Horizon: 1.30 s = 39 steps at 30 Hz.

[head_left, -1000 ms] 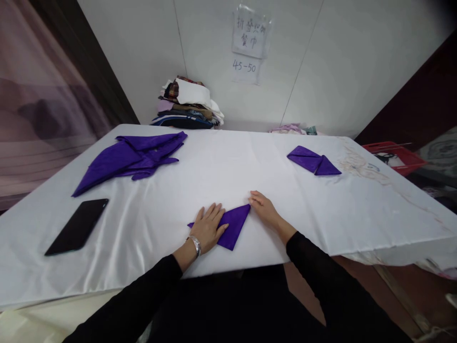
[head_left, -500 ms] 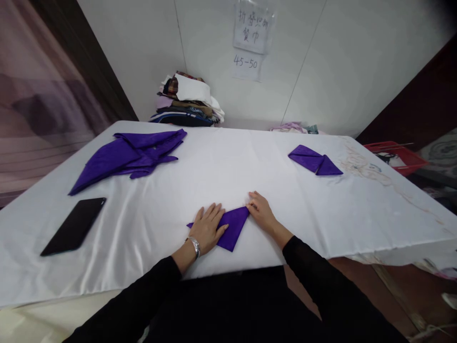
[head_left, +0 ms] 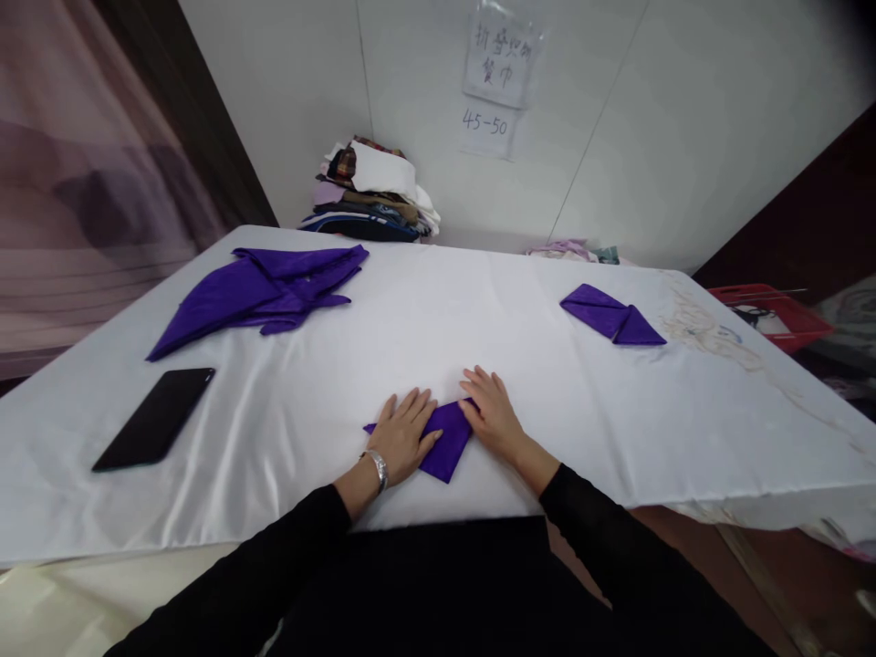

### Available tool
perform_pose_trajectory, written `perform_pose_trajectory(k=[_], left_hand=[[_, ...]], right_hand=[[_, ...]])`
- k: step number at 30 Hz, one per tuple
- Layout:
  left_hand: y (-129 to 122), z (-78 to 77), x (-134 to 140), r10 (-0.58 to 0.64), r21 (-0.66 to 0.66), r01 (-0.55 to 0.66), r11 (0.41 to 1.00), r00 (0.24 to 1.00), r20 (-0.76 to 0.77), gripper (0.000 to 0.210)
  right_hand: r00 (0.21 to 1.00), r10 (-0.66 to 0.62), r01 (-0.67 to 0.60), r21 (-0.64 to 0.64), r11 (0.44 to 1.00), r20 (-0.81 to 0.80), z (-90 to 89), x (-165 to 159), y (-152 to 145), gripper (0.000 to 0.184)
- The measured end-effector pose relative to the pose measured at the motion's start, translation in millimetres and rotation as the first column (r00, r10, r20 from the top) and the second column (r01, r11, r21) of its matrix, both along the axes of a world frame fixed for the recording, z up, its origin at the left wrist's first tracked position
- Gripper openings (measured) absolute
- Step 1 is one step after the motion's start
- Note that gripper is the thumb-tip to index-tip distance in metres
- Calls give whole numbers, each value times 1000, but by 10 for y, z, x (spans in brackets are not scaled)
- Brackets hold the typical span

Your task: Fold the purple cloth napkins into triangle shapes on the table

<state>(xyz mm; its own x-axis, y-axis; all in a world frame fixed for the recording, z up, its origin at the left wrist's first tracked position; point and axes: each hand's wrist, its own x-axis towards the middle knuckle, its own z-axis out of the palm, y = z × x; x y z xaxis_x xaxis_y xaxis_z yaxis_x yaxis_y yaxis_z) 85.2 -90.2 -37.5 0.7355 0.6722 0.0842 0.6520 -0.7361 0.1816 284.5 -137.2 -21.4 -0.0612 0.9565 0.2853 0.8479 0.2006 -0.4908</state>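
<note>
A small folded purple napkin [head_left: 448, 441] lies flat near the front edge of the white-covered table [head_left: 424, 328]. My left hand [head_left: 402, 433] rests flat on its left part with the fingers spread, and a pointed tip of cloth pokes out beyond it. Over the napkin's upper right corner, my right hand [head_left: 494, 415] lies with fingers stretched out, covering that corner. Another folded purple napkin [head_left: 612, 315] sits at the back right, away from both hands.
Loose purple napkins [head_left: 253, 292] are heaped at the back left. A black tablet [head_left: 154, 420] lies at the left. Stacked clothes [head_left: 376, 192] stand behind the table, below paper signs [head_left: 499, 55] on the wall. A red basket [head_left: 787, 319] is beyond the right edge.
My right hand has gone from pinching the napkin's corner to lying over it with fingers extended, slightly further left. The left hand stays on the napkin. The view has shifted a little.
</note>
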Motion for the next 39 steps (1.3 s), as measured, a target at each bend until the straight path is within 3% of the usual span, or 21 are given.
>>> perform_pose_trajectory(k=[3, 6, 10, 22, 28, 30, 34, 37, 39], left_hand=[[-9, 8, 3, 2, -13, -2, 1000, 1000, -26, 53], [-23, 18, 12, -1, -36, -2, 999, 998, -63, 55], [-33, 4, -20, 25, -12, -25, 1000, 999, -25, 54], [0, 0, -528, 297, 22, -296, 955, 955, -24, 49], [88, -26, -518, 399, 54, -396, 917, 916, -42, 49], [112, -62, -437, 335, 97, -335, 937, 942, 13, 50], [150, -204, -355, 70, 138, -73, 988, 997, 28, 51], [228, -362, -452, 29, 143, -27, 989, 1000, -7, 49], [295, -466, -568, 73, 163, -76, 984, 997, 25, 47]], right_hand=[[982, 189, -186, -70, 980, 29, 91, -309, -3, 48], [957, 284, -270, -177, 947, 61, 34, -476, 22, 65], [962, 239, -208, -212, 955, 134, -91, -420, 44, 74], [971, 141, -107, -179, 978, 191, -188, -244, 16, 67], [970, 134, -87, -222, 971, 202, -90, -294, 8, 72], [971, 126, -82, -214, 973, 202, -37, -302, 5, 74], [970, 122, -88, -165, 982, 209, 41, -299, 2, 73], [968, 124, -95, -139, 986, 220, 76, -297, -5, 72], [966, 123, -96, -126, 987, 229, 86, -292, -3, 70]])
